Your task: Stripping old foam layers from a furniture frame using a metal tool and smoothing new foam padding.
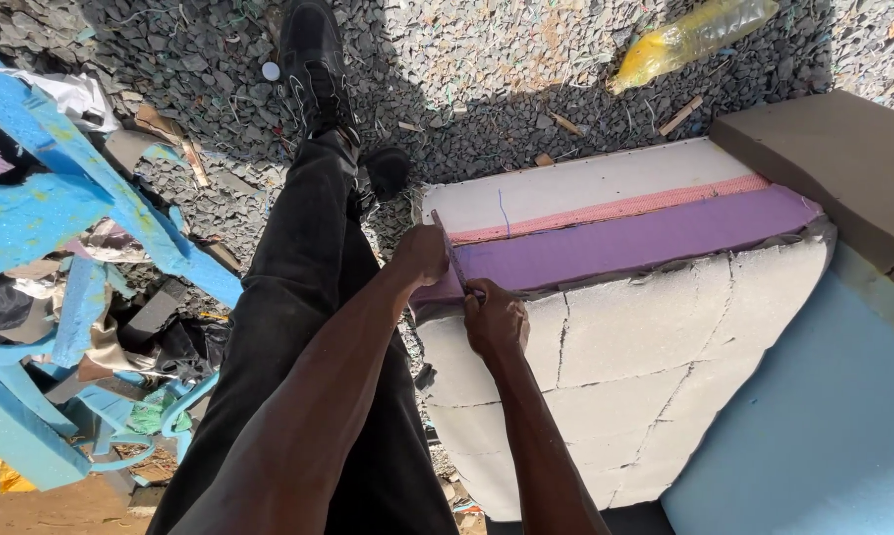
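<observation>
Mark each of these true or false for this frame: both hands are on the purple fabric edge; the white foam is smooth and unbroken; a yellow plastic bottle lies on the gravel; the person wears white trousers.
1. Both the left hand and right hand grip the purple fabric at its end: true.
2. The white foam is smooth: false, it is cracked.
3. A yellow bottle lies on the gravel: true.
4. White trousers: false, the trousers are black.

light: hard sun, bright | shadows: sharp on gravel (487, 89) | focus: crisp | edges: wide-angle stretch
</observation>
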